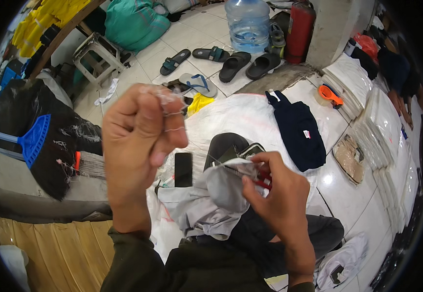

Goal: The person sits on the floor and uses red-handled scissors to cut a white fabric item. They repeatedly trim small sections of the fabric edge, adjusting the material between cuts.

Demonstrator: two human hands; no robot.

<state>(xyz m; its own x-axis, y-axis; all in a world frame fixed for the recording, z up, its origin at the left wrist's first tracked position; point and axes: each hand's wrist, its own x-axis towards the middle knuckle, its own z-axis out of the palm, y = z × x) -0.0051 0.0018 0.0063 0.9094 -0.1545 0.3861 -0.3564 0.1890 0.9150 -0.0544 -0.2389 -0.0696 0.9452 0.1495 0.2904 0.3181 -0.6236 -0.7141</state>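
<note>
My left hand (pixel 141 129) is raised with its fingers curled in. Fine white thread ends (pixel 165 97) cling to its fingertips. Lower and to the right, my right hand (pixel 282 192) closes around small red-handled thread snips (pixel 265 179), partly hidden by the fingers. A light grey garment (pixel 197 207) lies across my lap, and its raised edge reaches the right hand's fingertips. Whether those fingers also pinch the cloth, I cannot tell. Left of the garment's raised part lies a black phone (pixel 183 169).
A folded navy garment (pixel 299 131) lies on the white sheet at right. Beyond are sandals (pixel 234 65), a water jug (pixel 248 27) and a fire extinguisher (pixel 300 31). Bagged stacks (pixel 379 131) line the right side. A blue broom (pixel 35 140) leans at left.
</note>
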